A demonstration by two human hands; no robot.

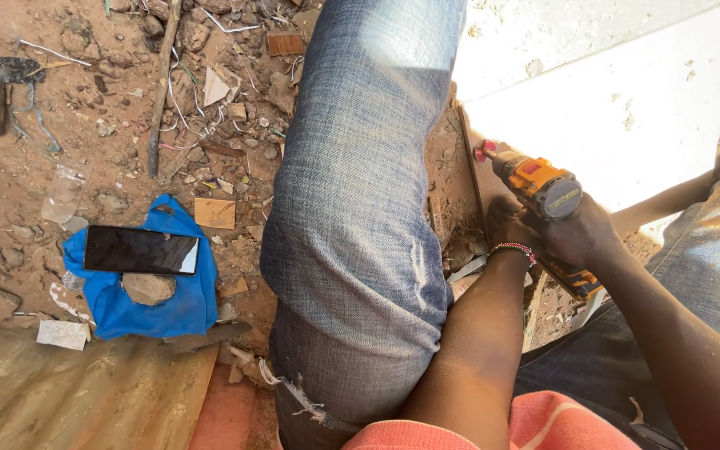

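Grip of right hand [581,233] wrapped tight round orange drill [543,187]; left hand [506,223] just beside, its grip hidden, cannot tell. Drill's long axis slanting up-left, red tip [485,151] near edge of pale board [627,117], beside denim knee [360,217].

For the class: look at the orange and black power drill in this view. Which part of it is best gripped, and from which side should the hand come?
Grip the drill by its handle, which runs down and back from the orange body toward the person. Come from behind, the person's side, as the right hand does here, since the red-tipped nose points away at the pale board. The left hand sits beside it, lower.
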